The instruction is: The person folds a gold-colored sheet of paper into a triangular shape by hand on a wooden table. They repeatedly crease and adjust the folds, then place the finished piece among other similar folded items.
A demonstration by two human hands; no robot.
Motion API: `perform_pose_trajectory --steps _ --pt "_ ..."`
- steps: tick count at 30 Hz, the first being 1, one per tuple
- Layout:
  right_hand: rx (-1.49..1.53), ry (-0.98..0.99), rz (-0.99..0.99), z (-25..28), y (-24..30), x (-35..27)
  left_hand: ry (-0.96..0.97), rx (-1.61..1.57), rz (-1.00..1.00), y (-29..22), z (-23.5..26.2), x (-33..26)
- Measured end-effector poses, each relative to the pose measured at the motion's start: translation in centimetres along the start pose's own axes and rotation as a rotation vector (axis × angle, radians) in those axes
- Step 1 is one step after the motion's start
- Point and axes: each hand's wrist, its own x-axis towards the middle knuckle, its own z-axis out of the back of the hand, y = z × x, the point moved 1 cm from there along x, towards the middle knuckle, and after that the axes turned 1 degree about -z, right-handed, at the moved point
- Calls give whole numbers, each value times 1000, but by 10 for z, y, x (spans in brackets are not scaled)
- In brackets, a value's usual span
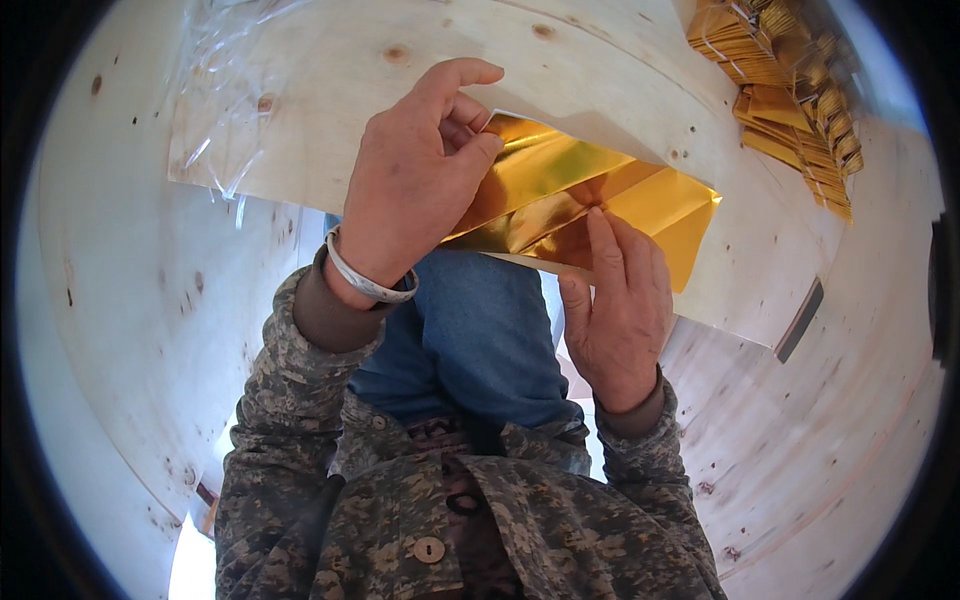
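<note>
A shiny gold foil paper sheet point(560, 190) lies on the near part of the wooden board, with creases running across it. My left hand point(415, 175) is at its left end, thumb on the foil and the other fingers curled by the edge; the index finger sticks out above. What the curled fingers touch underneath is hidden. On the sheet's near side, my right hand point(628, 300) rests with fingers stretched out, the index fingertip pressing the foil near a fold. The right thumb is apart, just off the near edge.
Bundles of folded gold paper point(790, 100) tied with string lie at the far right. Clear plastic strips point(225, 80) are strewn over the far left of the wooden board point(330, 120). A dark strip point(800, 320) sits at the board's right edge. My jeans-clad legs point(470, 330) are below the board.
</note>
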Motion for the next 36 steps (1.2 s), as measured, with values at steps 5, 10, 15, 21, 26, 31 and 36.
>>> perform_pose_trajectory --steps 5,10,15,21,26,31,36 --pt "66 52 -11 9 -6 14 -15 151 -81 0 0 7" --pt "67 -133 157 -25 -14 33 -55 231 -108 2 -2 9" --pt "-80 -17 118 -31 -13 26 -126 194 -35 4 1 7" --pt "-59 36 102 -17 -9 25 -128 225 48 0 2 1" --pt "72 -153 44 -40 -1 30 -130 238 64 1 2 1" --pt "-38 -54 88 -40 -3 32 -212 432 -74 4 -2 0" --pt "-92 38 78 -36 -1 34 -225 602 -344 6 -5 -21"
